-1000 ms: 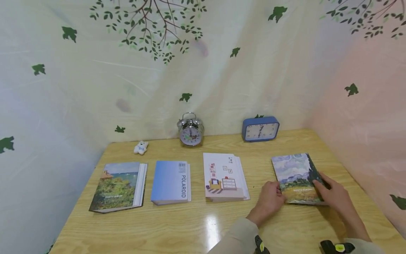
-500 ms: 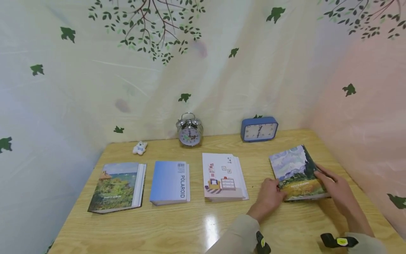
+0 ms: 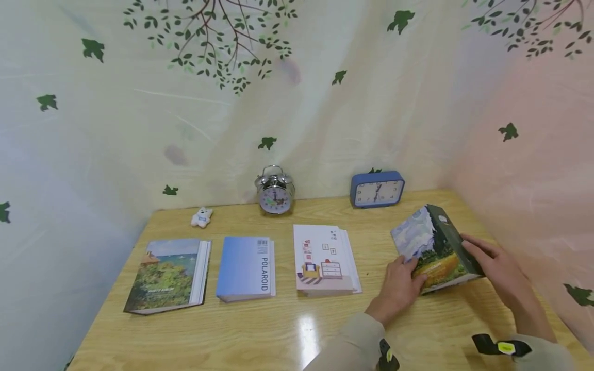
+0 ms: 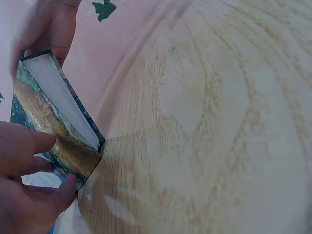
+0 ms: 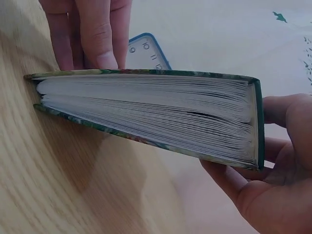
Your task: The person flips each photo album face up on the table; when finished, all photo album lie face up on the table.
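Observation:
A thick photo album point(image 3: 436, 263) with a painted landscape cover stands tilted up at the right of the table, its dark green spine turned to the right. My right hand point(image 3: 498, 268) grips it at the spine; in the right wrist view the fingers point(image 5: 222, 173) reach under the back cover. My left hand point(image 3: 396, 291) rests its fingers on the front cover near the lower left. In the left wrist view those fingers point(image 4: 41, 141) lie spread over the painted cover. Many white page edges point(image 5: 146, 105) show between the covers, whose free edges come down close to the tabletop.
To the left lie a white album point(image 3: 322, 263), a blue POLAROID album point(image 3: 243, 268) and another landscape photo album point(image 3: 169, 273). Behind them are a small white bear point(image 3: 201, 218), a silver alarm clock point(image 3: 275, 196) and a blue clock point(image 3: 378, 190). Leaf-patterned curtains surround the table.
The landscape photo album at the right has been tilted up and turned, so its green spine now shows. My left hand has gone from the album's left edge onto its front cover.

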Demonstrator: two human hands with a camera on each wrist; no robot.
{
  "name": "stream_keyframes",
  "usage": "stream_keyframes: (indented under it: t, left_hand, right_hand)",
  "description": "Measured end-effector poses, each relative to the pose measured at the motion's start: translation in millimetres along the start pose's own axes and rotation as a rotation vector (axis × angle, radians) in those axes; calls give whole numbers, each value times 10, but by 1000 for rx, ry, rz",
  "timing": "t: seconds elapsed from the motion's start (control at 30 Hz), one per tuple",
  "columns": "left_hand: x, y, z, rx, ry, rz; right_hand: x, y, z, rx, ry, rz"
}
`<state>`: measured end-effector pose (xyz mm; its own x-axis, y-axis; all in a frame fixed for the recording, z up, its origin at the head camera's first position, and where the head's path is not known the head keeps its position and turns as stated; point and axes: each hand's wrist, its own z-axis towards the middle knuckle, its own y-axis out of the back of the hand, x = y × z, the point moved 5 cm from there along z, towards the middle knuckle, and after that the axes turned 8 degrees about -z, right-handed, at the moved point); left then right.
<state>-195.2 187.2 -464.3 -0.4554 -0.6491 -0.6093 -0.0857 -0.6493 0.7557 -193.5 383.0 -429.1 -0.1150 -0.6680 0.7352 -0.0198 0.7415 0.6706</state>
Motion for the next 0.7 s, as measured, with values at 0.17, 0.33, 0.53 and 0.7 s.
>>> stream_keyframes:
  t: [0.17,0.33,0.53,0.7]
  left_hand:
    - [42,-6,30,65,41,-139]
    - [89,32,52,135,46,-211]
    - [142,90,45,230,125,-327]
    - [152,134,44,249,179,-412]
  right_hand:
    - [42,48,-32,-36,93,60]
    - [155,49,-67,-45,148,62]
    - [296,19,-87,-54,143,-8]
    - [415,-23,-84,-64,179,-46]
